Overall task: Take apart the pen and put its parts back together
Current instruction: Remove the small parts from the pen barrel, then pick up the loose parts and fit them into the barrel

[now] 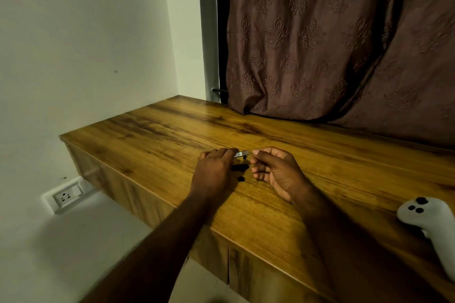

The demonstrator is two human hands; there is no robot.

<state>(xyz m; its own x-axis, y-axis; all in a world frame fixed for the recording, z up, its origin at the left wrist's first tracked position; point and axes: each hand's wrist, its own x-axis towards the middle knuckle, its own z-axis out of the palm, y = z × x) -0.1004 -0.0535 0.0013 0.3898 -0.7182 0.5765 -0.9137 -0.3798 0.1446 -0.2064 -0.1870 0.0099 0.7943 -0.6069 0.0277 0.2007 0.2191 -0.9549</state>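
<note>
My left hand (pixel 216 167) hovers low over the wooden desk (pixel 152 130) and pinches the pale, clear pen barrel (pixel 241 154), which points right. My right hand (pixel 273 167) is just to the right of it, thumb and forefinger pinched at the barrel's free end; whatever thin part they hold is too small to make out. Under the hands lie two loose black pen parts: a longer cap-like piece (pixel 239 167) and a small piece (pixel 240 179). A tiny dark bit (pixel 244 158) sits just under the barrel.
A white game controller (pixel 428 219) lies at the desk's right front edge. A brown patterned curtain (pixel 320 44) hangs down onto the back of the desk. A white wall stands to the left, with a socket (pixel 66 196) low down.
</note>
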